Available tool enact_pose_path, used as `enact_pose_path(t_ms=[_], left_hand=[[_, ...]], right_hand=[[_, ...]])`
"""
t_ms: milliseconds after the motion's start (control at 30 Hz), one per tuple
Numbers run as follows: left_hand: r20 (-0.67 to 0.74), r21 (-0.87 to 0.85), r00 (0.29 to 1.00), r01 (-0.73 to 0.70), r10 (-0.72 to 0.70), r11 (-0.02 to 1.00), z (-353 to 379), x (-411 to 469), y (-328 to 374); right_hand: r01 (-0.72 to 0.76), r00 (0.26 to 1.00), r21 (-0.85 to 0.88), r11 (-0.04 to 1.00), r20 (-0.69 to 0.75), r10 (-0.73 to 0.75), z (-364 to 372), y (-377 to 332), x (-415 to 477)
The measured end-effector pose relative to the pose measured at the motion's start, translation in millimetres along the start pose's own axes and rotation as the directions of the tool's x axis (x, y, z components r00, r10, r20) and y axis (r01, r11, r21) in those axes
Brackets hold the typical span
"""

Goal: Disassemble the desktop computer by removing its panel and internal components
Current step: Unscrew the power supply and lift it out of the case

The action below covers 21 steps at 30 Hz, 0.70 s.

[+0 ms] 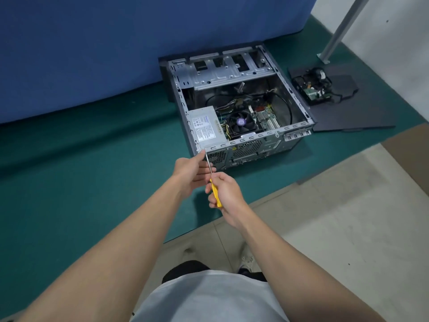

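Note:
An open desktop case lies on its side on a green floor strip, showing the grey power supply, a black CPU fan and the motherboard. My right hand grips the yellow handle of a screwdriver. Its metal shaft runs up to the case's near left corner, at the rear panel by the power supply. My left hand pinches the shaft close to the tip.
The removed dark side panel lies flat to the right of the case, with a taken-out drive and cables on it. A blue wall stands behind the case. A metal post rises at the back right. Grey tiles lie nearest me.

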State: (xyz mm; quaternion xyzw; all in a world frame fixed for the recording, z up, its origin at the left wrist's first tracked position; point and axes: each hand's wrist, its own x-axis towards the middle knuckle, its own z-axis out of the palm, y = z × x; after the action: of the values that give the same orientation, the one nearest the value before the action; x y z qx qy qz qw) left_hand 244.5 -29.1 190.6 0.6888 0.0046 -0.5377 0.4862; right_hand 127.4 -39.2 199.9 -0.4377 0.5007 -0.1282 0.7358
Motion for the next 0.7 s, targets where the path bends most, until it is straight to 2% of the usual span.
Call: enact_pose_path(t_ms=[267,467,700], left_hand=[[0.153,-0.275,0.988,0.049,-0.007,0.960,-1.4,8.0,-2.2],[0.187,-0.361,0.982,0.103,-0.037,0.927,-5.6,8.1,-3.4],[0.176,-0.360,0.984,0.100,-0.038,0.928,-6.4,9.7,-5.3]], right_hand=[[-0.082,0.997,0.167,0.982,0.011,0.082,0.4,10.1,2.3],[-0.115,0.993,0.234,0.965,0.054,0.106,-0.8,13.5,6.3],[-0.142,0.988,0.298,0.944,0.108,0.114,-4.4,18.7,9.9]])
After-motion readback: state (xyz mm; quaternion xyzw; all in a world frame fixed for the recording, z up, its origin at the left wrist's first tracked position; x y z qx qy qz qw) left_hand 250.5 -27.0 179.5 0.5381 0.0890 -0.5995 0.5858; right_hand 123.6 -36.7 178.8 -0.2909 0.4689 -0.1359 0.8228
